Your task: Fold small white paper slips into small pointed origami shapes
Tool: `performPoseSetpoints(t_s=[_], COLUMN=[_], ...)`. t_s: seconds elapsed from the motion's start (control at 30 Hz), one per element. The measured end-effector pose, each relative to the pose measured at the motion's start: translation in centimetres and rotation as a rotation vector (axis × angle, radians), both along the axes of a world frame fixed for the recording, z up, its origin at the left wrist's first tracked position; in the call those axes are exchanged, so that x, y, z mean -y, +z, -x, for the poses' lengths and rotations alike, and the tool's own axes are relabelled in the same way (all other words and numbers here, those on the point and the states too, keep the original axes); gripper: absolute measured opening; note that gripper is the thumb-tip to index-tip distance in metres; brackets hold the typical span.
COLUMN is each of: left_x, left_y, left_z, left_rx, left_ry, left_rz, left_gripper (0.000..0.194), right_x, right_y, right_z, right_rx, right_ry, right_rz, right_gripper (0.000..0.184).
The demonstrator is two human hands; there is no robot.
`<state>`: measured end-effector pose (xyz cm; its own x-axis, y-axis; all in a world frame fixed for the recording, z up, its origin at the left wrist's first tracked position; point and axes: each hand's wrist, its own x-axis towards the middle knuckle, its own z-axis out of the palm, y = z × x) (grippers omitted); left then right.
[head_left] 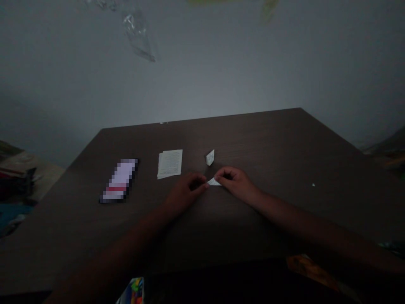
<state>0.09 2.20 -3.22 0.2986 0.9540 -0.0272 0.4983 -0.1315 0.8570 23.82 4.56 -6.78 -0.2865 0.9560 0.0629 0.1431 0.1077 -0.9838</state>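
Observation:
Between my two hands, low over the dark table, is a small folded piece of printed paper [214,182]. My left hand [188,189] pinches its left corner between thumb and fingertips. On the paper's upper right side, the thumb and curled fingers of my right hand [234,181] grip it. Part of the paper is hidden under the right fingers. Just beyond the hands stands a small folded paper piece [210,157] with pointed ends. To the left of it lies a stack of printed paper sheets [170,164], slightly uneven at the edges.
A phone [119,180] with a blurred-out screen lies on the left of the brown table [253,139]. A tiny white scrap [313,185] is at the right. The table's back edge is by a grey wall [202,76]. A colourful box [134,291] shows below the front edge.

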Motion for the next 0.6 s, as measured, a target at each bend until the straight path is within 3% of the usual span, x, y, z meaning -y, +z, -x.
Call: performPoseSetpoints(t_s=[0.2,0.43,0.6], left_x=[0.3,0.8,1.1], left_y=[-0.2,0.0,-0.7], left_z=[-0.1,0.1,0.1], left_rx=[-0.09,-0.099,-0.094], left_ry=[-0.097,-0.115,-0.199], left_rz=[-0.051,-0.088,-0.119], left_gripper=[0.015,0.013,0.007], right_x=[0.9,1.4,1.7], right_y=[0.2,-0.3,-0.2], right_z=[0.1,0.0,0.1], right_rx=[0.035,0.07,0.078], right_ry=[0.05,0.086,0.143], right_rz=[-0.043,-0.125,-0.22], right_gripper=[0.02,0.013,0.011])
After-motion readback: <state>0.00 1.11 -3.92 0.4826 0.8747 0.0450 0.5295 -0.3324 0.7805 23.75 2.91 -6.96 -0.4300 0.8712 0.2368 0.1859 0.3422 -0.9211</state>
